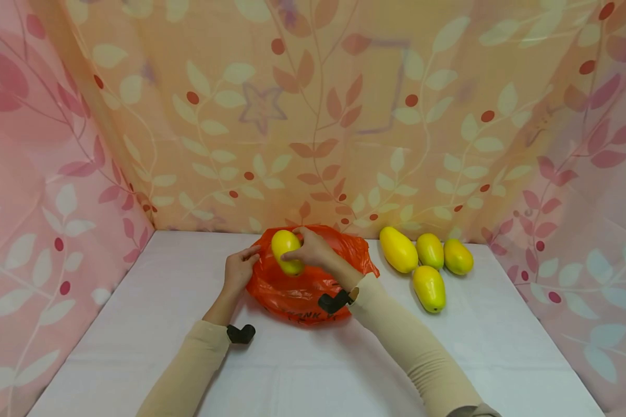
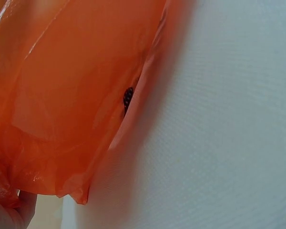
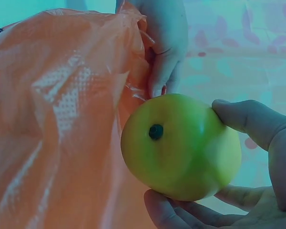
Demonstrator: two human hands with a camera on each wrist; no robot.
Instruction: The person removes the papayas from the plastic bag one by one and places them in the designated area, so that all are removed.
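Note:
A red plastic bag (image 1: 297, 298) with dark printed lettering lies on the table. My left hand (image 1: 238, 269) pinches the bag's left edge; in the left wrist view the bag (image 2: 71, 105) fills much of the picture and only a bit of that hand (image 2: 19, 212) shows. Over the bag, my right hand (image 1: 313, 249) holds a yellow-green mango (image 1: 283, 246). Seen from the right wrist, thumb and fingers grip the mango (image 3: 181, 148) from both sides, its dark stem end facing the camera. The left hand (image 3: 164, 43) grips the bunched bag (image 3: 62, 119) just behind the fruit.
Several more mangoes lie right of the bag: a large one (image 1: 398, 249), two beside it (image 1: 430, 251) and one nearer the front (image 1: 429, 289). A white cloth (image 1: 302, 376) covers the table. Patterned curtains (image 1: 313, 116) stand at the back and both sides.

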